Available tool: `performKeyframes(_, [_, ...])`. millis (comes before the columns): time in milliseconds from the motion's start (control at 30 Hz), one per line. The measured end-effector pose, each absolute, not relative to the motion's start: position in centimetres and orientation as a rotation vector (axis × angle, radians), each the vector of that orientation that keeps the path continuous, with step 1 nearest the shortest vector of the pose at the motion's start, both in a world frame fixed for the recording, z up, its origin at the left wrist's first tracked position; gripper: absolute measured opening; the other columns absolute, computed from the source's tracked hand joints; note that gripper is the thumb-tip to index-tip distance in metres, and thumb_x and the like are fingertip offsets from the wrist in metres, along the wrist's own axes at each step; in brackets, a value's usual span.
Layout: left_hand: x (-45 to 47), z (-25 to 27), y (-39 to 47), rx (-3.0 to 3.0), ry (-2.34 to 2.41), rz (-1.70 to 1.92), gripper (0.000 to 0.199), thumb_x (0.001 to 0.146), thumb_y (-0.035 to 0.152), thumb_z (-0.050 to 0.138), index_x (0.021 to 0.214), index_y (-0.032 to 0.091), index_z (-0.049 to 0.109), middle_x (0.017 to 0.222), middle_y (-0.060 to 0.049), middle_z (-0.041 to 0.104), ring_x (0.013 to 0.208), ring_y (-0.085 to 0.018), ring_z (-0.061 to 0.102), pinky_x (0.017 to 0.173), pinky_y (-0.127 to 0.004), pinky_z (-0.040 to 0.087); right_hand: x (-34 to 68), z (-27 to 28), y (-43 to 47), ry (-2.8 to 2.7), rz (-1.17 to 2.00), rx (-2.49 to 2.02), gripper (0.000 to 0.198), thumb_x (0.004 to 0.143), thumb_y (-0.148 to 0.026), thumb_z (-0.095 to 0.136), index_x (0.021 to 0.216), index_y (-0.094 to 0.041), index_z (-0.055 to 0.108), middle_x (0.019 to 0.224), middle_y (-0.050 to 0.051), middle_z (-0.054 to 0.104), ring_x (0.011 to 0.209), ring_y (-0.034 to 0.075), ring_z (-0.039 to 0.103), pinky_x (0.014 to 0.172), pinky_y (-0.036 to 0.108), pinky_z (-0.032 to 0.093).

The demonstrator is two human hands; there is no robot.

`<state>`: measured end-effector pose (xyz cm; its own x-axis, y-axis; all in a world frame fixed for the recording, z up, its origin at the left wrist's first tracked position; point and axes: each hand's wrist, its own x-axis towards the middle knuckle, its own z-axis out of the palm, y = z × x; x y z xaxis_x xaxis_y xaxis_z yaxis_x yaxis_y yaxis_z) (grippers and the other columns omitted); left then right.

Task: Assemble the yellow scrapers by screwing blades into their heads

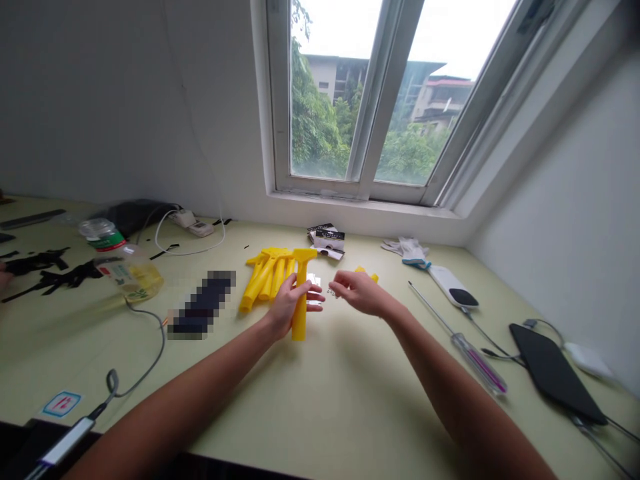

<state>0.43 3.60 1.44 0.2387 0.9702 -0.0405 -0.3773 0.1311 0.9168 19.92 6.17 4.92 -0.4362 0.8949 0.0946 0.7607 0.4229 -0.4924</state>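
Clasping the yellow T-shaped tool (299, 323) above the desk (320, 407), the left hand (285, 307) faces the right hand (363, 292), which is bunched, contents unclear. Working room extends between the forearms (200, 390) to the near edge (240, 463).

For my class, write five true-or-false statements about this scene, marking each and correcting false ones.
1. The left hand holds a yellow T-shaped plastic piece. True.
2. The right hand grips a clear-handled, purple-striped screwdriver. False: the screwdriver lies on the pale table.
3. More yellow pieces lie beyond the left hand. True.
4. A curtain covers the white-framed window. False: trees show through it.
5. A blue-cuffed white fabric glove lies on the table. True.
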Motion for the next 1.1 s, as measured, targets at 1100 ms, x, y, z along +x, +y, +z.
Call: performKeyframes(1100, [0.3,-0.1,1.9,0.806,0.748,1.168,0.027,0.084,0.043,0.053,0.098,0.022,0.043,0.066,0.004,0.055,0.036,-0.010,0.048,0.031,-0.020,0.034,16.3,0.9,12.6,-2.722,0.585,-1.252,0.083,0.063,-0.057,0.073,0.136,-0.027,0.047,0.138,0.012,0.050,0.132,0.037,0.038,0.104,0.054,0.034])
